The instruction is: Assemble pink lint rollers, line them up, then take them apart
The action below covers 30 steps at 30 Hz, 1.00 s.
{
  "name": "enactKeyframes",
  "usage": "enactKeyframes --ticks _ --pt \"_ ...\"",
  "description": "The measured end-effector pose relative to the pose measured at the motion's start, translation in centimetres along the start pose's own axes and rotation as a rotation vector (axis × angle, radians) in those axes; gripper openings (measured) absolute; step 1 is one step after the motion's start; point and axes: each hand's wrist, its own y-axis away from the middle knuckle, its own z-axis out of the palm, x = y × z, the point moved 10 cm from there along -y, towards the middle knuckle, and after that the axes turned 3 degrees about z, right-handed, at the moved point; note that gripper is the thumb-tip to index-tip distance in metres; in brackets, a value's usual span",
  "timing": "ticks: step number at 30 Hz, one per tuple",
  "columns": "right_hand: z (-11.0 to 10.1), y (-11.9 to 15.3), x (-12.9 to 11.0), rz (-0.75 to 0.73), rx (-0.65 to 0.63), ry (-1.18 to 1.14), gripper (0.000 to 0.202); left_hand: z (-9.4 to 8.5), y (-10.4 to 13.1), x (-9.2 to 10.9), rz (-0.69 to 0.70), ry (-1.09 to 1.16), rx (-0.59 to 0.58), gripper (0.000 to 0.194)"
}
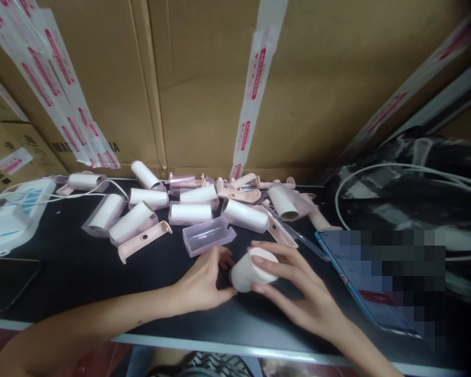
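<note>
White roll clasped at upper end

Over the black table, it is held by the right hand, thumb and fingers bent around it. The lower end is met by the left hand, half-curled; whether it is pinched there cannot be told. "V6" is read on the left carton; the tape's red print is illegible.
</note>
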Motion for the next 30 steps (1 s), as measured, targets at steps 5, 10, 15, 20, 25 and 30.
enactKeyframes --ticks 5,10,15,20,25,30 --pt "0.3 -0.2 -0.1 0.006 -0.006 0.005 0.049 0.0 0.2 0.1 0.017 -0.041 -0.022 0.046" --pt "0.8 -0.2 -0.3 0.008 -0.021 -0.009 0.052 0.2 0.2 1.2 0.062 -0.120 -0.062 0.063" --pt "2.0 1.0 0.9 0.047 -0.059 -0.041 0.058 -0.3 0.3 3.1 0.094 -0.153 -0.088 0.054" --pt "2.4 2.1 4.2 0.251 -0.005 -0.129 0.059 -6.1 0.0 4.5 0.078 -0.444 0.030 0.044" --pt "0.4 2.1 7.4 0.552 0.222 -0.567 0.064 -10.1 -0.9 0.7 -0.108 -0.529 0.074 0.031" --pt "-0.5 1.4 8.6 0.699 0.259 -0.709 0.055 -7.9 -0.4 -3.0 -0.331 -0.315 -0.037 0.046"
